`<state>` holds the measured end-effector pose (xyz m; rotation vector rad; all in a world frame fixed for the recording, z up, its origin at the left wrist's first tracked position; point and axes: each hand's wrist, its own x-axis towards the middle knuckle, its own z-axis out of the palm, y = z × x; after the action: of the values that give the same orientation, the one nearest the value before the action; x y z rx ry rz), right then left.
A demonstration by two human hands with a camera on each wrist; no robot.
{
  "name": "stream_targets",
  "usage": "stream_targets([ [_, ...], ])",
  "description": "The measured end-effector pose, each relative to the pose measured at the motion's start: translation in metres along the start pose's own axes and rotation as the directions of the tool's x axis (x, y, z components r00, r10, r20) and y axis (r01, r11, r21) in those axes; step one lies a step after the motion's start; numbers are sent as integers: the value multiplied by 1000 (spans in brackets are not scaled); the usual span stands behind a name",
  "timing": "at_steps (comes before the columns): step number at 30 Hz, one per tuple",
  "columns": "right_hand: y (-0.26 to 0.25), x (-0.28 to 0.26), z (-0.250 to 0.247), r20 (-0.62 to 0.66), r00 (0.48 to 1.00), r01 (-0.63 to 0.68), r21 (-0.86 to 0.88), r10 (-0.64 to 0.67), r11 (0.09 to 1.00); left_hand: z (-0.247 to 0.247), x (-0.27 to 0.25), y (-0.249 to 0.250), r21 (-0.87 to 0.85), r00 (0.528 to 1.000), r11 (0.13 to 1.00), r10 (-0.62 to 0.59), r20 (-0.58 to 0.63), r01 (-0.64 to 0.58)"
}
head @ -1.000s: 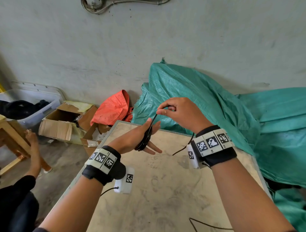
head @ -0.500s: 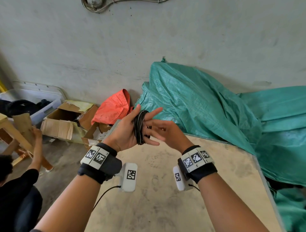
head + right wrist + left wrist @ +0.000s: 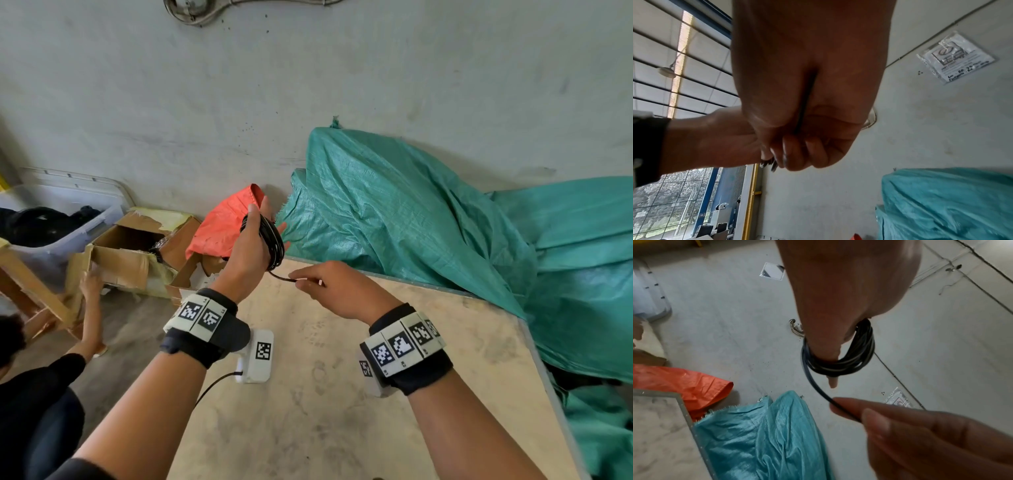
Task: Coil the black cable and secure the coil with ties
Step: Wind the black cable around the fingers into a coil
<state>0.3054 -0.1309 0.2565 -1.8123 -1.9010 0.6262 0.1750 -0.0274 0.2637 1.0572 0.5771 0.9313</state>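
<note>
Crouching at the far left, a second person (image 3: 37,387) is seen on the floor beside a torn carton (image 3: 126,253), with a plastic bin (image 3: 68,219) behind it against the wall. An orange sack (image 3: 222,226) is propped just right of the carton. Above the bench (image 3: 308,411) edge the left hand (image 3: 248,255) is raised, fingers straight and thumb up; the cable (image 3: 272,240) is wound in several loops around this hand. From the coil's lower side a short free length is led rightward to the right hand (image 3: 337,291), where it is pinched between thumb and forefinger, the remaining fingers (image 3: 795,152) being curled into the palm. Both wrists are wrapped in black bands bearing printed markers. A green tarp (image 3: 428,222) is heaped at the right, draped past the bench's far edge.
</note>
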Motion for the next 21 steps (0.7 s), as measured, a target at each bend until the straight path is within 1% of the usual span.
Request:
stream_targets([
  [3, -5, -2, -13, -27, 999, 30, 4, -30, 1000, -3, 3, -1, 100, 999, 994, -34, -20, 36],
  [5, -10, -4, -21, -51, 997, 62, -35, -64, 997, -3, 3, -3, 189, 998, 980, -60, -12, 61],
  [7, -14, -3, -26, -88, 991, 102, -33, -105, 994, -2, 2, -5, 245, 996, 966, -85, 7, 81],
  [9, -17, -1, -29, -135, 981, 142, -2, -141, 990, -2, -1, -6, 257, 993, 960, -118, 30, 107],
  [11, -18, 1, -32, -173, 971, 171, 23, -165, 985, 0, -4, -5, 234, 984, 961, -166, 65, 146],
  [13, -20, 3, -35, -199, 964, 191, 59, -176, 980, 3, -11, -3, 216, 967, 955, -231, 112, 203],
  [17, -22, 6, -36, -274, 942, 236, 124, -195, 964, 11, -25, 5, 294, 925, 921, -321, 203, 255],
  [21, -22, 6, -36, -303, 933, 259, 188, -195, 948, 14, -32, 7, 272, 874, 902, -406, 268, 336],
])
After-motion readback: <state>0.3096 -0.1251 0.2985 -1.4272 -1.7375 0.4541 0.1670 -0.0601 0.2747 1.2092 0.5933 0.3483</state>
